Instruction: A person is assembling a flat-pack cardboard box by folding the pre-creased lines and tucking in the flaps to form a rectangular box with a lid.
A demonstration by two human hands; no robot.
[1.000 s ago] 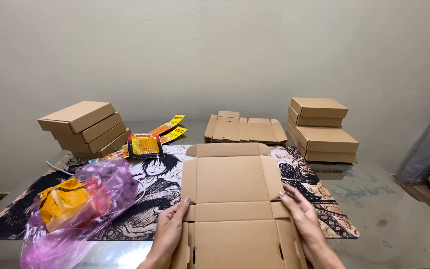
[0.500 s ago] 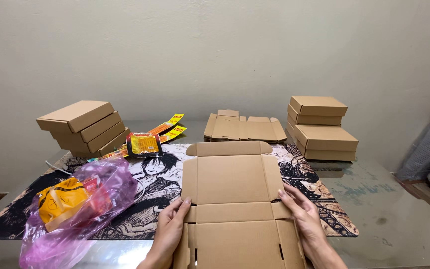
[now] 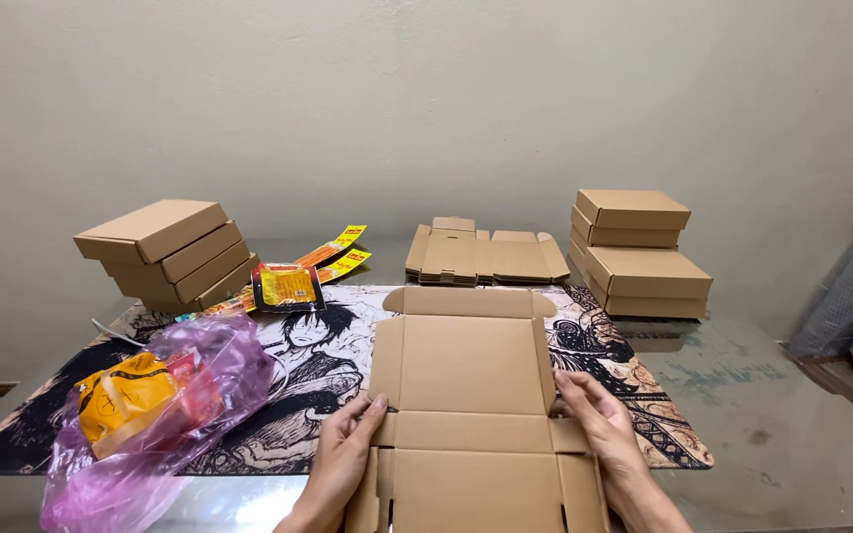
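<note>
A plain pale wall rises behind a glass-topped table [image 3: 802,395], most of it covered by a black-and-white illustrated mat [image 3: 298,365]. At the near middle of the mat, right in front of you, lies an unfolded brown cardboard box blank [image 3: 471,395], flat, its flaps spread. Your left hand [image 3: 338,464] presses the blank's left side flap at the crease, fingers together and flat on the card, clamped on nothing; your right hand [image 3: 599,424] rests likewise on the right side flap, fingers lightly curled along the edge. The card looks light and stiff, likely to bend cleanly only along its scored lines, so the side flaps near the creases seem the sound places to take hold. To your left sits a pink plastic bag [image 3: 150,415] holding orange packets. Beyond it a small red-and-yellow packet [image 3: 286,286] and yellow strips [image 3: 343,252] lie on the mat. At the far left stands a stack of closed boxes [image 3: 165,252], at the far middle a pile of flat blanks [image 3: 481,255], and at the far right another stack of boxes [image 3: 639,252]; their contents cannot be seen.
</note>
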